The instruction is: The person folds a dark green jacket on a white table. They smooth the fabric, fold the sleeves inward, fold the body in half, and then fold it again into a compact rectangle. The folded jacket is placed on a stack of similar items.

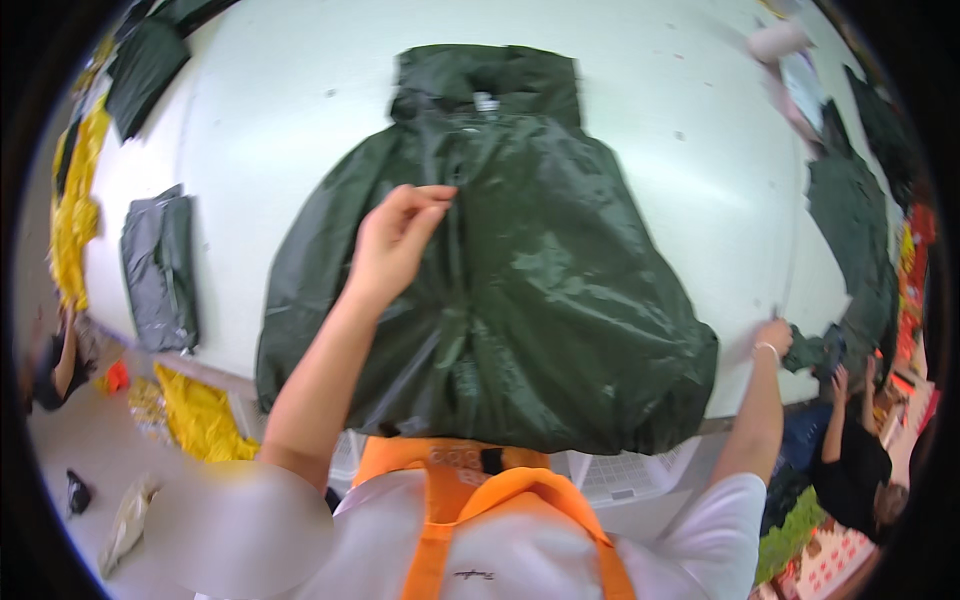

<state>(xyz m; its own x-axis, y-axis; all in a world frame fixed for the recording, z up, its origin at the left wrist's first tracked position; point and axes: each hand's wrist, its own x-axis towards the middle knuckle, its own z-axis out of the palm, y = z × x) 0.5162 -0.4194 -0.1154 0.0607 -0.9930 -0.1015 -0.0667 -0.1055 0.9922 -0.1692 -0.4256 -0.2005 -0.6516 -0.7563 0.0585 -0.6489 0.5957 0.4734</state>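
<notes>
A: Principal item?
B: Dark green garment, one, glossy. Lies spread on the pale table, under the left hand and to both sides of it. Collar or hood lies beyond the fingertips.

A: Hands?
B: Left: thumb and fingertips drawn together at the centre front; whether they pinch cloth, cannot tell. Right hand: well apart, fingers curled beside a green cloth end; grip, cannot tell.

A: Progress?
B: By my judgement, laying-out done and front edges apparently brought together; creases remain, body unfolded. Compare one folded bundle, left of the left hand, compact.

A: Surroundings?
B: Farther left of that hand, yellow garments. Beyond the right hand, a dark green heap and a pale roll; to its right, a co-worker, black top.
</notes>
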